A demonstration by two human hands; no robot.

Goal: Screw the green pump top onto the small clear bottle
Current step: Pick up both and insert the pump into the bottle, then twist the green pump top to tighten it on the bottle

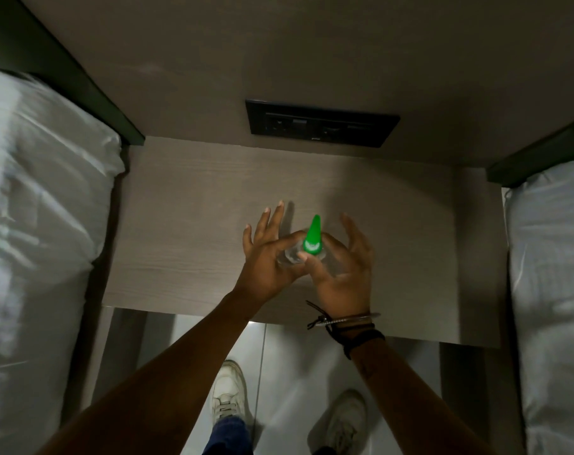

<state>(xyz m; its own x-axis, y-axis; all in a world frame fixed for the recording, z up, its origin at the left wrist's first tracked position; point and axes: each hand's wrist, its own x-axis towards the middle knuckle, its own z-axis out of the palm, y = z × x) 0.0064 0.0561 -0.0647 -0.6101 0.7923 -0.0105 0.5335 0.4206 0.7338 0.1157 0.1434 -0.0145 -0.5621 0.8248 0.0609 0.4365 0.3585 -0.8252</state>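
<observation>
The small clear bottle point(289, 257) stands on the wooden bedside table point(193, 224), seen from above, with the green pump top point(313, 239) sitting on its neck and its nozzle pointing away from me. My left hand point(266, 254) holds the bottle with thumb and palm, its other fingers spread. My right hand point(341, 267) pinches the base of the green pump top between thumb and forefinger, the remaining fingers raised. Most of the bottle is hidden between the hands.
A black socket panel point(321, 126) is set in the wall behind the table. White bedding lies on the left bed point(39, 224) and on the right bed point(551, 274). My white shoes point(228, 392) stand on the tiled floor below the table's front edge.
</observation>
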